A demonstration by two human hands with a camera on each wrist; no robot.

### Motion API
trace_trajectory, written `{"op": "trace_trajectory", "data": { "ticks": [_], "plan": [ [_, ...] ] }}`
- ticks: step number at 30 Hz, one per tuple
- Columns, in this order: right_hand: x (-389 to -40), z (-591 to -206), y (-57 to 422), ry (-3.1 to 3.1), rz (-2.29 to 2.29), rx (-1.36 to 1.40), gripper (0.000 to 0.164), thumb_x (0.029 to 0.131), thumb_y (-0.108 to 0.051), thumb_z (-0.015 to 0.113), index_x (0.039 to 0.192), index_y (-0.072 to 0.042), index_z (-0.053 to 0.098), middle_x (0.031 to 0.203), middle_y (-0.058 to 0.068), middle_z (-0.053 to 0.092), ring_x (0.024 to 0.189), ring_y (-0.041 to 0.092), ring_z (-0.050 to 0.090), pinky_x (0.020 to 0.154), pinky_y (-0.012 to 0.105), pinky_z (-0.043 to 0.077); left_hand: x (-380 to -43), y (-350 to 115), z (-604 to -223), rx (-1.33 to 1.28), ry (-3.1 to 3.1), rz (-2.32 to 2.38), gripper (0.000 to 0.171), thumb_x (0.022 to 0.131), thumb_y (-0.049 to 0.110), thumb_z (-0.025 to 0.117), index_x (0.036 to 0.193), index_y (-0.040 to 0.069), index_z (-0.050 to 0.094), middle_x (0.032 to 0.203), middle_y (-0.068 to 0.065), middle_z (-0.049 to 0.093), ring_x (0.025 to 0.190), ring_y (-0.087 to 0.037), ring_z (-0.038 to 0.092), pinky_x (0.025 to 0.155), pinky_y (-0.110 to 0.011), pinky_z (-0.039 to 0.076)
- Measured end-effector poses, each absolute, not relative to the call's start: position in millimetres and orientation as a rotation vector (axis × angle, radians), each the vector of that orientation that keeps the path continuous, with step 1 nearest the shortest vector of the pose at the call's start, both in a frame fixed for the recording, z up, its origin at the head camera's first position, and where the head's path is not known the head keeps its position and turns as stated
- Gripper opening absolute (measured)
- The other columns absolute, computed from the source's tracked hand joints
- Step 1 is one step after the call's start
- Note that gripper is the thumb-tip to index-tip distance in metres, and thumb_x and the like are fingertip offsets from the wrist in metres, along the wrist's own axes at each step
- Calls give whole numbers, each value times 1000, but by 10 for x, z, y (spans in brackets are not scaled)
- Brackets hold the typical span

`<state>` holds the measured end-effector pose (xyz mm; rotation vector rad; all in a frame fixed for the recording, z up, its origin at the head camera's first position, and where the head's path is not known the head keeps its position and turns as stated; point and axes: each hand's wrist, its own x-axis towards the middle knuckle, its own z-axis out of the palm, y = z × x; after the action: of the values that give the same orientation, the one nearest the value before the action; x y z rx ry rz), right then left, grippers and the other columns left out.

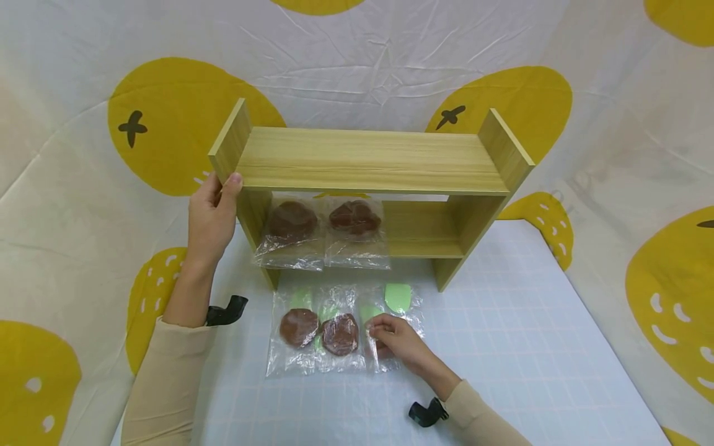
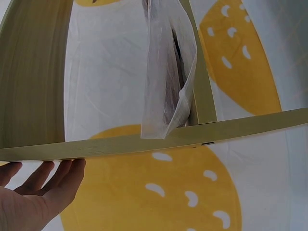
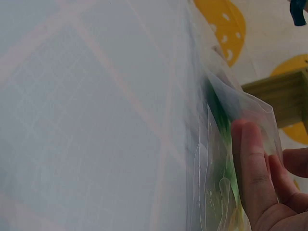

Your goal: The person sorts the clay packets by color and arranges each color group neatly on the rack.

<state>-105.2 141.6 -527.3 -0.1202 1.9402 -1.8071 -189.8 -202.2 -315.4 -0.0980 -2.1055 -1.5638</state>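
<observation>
Tablecloth (image 1: 546,347), pale blue, yellow-printed fabric (image 1: 379,37) behind, wooden shelf (image 1: 368,161)

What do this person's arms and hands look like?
The left hand and right hand wear no gloves. The left sleeve and right sleeve are plain beige. A small, curved black piece shows near each wrist.

Printed drapes (image 1: 362,80) round a table (image 1: 546,341) suggest a booth.
</observation>
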Motion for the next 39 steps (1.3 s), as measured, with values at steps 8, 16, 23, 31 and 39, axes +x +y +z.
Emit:
{"op": "trace_trajectory", "data": {
  "ticks": [8, 16, 23, 31, 39],
  "plan": [
    [-1068, -5280, 1376, 1818, -1869, -56, 23, 101, -7, 50, 119, 7, 52, 91, 6, 60, 74, 14, 59, 67, 29, 50, -1902, -2012, -3140, -100, -2115, -1560, 46, 101, 43, 56, 138, 17, 61, 131, -7, 62, 115, -23, 58, 100, -46, 46],
    [-1064, -5253, 1363, 1772, -1879, -78, 35, 100, -11, 57, 129, 5, 46, 95, 6, 64, 76, 13, 58, 66, 27, 47, -1904, -2024, -3157, -114, -2107, -1557, 45, 102, 42, 56, 137, 15, 61, 130, -8, 62, 114, -22, 58, 100, -45, 46],
    [-1072, -5306, 1347, 1725, -1908, -140, 58, 91, 0, 67, 142, 2, 39, 113, 20, 61, 93, 22, 65, 76, 32, 54, -1896, -2028, -3170, -108, -2110, -1559, 45, 102, 42, 56, 138, 15, 61, 131, -8, 62, 114, -22, 58, 99, -45, 47],
    [-1073, -5332, 1326, 1630, -1953, -175, 64, 89, 9, 65, 146, 5, 36, 111, 21, 63, 88, 21, 68, 76, 30, 55, -1895, -2027, -3160, -121, -2109, -1547, 44, 102, 41, 55, 138, 16, 61, 131, -8, 62, 115, -22, 58, 100, -45, 46],
    [-1079, -5342, 1353, 1573, -1940, -176, 64, 93, 9, 61, 150, -2, 34, 97, 14, 68, 87, 20, 68, 74, 31, 56, -1893, -2025, -3150, -124, -2110, -1540, 44, 102, 41, 55, 139, 16, 60, 132, -8, 62, 116, -23, 58, 100, -47, 46]
  ]
}}
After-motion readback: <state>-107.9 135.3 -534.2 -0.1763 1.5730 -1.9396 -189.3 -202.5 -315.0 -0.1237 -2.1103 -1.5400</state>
